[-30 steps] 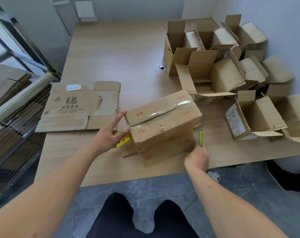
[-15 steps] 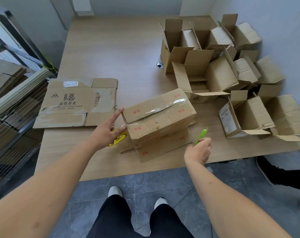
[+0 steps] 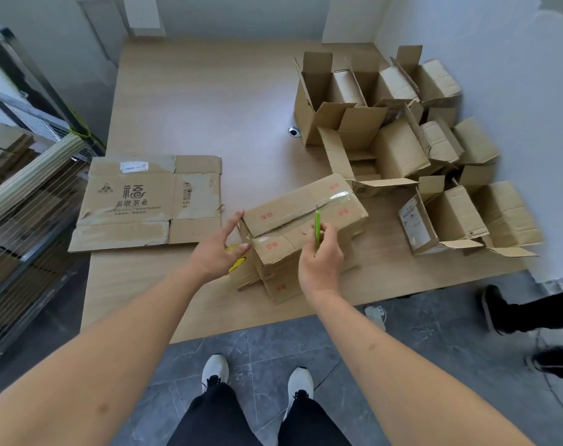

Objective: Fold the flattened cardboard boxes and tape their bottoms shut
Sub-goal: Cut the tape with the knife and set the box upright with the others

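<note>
Pale wooden surface [image 3: 190, 101] fills the frame, folded boxes [image 3: 402, 146] heaped at upper right and a flattened box [image 3: 145, 204] at left. At centre we've got the taped box [image 3: 302, 226], our left hand [image 3: 215, 249] open-fingered against its left end, our right hand [image 3: 322, 255] gripping a green cutter [image 3: 317, 230] over the seam. We judge we're on trimming the tape, which next calls for a careful slice without gouging cardboard.

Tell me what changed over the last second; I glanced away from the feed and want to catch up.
The right hand, which was down at the table edge beside the box, lifted the green cutter and brought it leftwards over the taped box; the tool now stands upright above the tape seam. The left hand stayed open against the box's left end. The box, the flattened carton and the pile of folded boxes stayed put.
</note>
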{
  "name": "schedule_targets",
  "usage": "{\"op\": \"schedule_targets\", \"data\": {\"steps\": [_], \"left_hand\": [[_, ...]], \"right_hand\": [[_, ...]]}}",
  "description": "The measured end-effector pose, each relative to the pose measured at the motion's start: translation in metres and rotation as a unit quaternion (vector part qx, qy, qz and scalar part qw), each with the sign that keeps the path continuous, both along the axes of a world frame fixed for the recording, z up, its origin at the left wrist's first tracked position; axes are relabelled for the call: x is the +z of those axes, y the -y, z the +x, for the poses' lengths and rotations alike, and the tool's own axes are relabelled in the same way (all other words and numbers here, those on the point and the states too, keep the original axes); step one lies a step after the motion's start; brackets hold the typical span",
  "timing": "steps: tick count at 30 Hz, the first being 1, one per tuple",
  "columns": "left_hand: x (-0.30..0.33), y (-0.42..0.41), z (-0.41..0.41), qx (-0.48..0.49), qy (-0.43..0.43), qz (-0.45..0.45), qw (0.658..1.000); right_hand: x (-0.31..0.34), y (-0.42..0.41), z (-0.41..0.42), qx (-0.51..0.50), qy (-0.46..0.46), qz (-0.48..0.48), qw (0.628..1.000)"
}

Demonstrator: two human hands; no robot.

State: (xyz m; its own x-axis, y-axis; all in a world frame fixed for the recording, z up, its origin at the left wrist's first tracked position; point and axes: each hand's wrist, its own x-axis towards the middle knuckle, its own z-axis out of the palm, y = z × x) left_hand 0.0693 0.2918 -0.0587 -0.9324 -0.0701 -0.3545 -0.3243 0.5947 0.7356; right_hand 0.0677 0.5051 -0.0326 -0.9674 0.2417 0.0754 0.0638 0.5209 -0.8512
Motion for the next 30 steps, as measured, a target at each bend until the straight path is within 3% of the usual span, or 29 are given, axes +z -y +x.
{"op": "schedule_targets", "data": {"steps": [7,10,16,20,22,27,30], "left_hand": [[-0.015,0.012,0.007,-0.009,0.012,0.134,0.991],[-0.024,0.024,0.016,-0.005,0.044,0.164,0.985],[-0.026,0.044,0.023,0.007,0.021,0.077,0.997],[-0.020,0.047,0.025,0.021,0.043,0.113,0.992],[-0.018,0.048,0.023,0.032,0.045,0.120,0.991],[-0.013,0.049,0.019,0.035,0.033,0.124,0.991],[-0.009,0.046,0.021,0.034,0.010,0.101,0.994]], "right_hand": [[-0.011,0.066,0.013,0.128,0.066,0.004,0.990],[-0.021,0.070,0.014,0.129,0.097,0.040,0.986],[-0.028,0.077,0.012,0.131,0.120,0.085,0.980],[-0.024,0.077,0.014,0.151,0.118,0.102,0.976],[-0.024,0.075,0.016,0.166,0.096,0.132,0.972],[-0.021,0.076,0.030,0.144,-0.062,0.212,0.965],[-0.016,0.078,0.038,0.138,-0.079,0.259,0.953]]}}
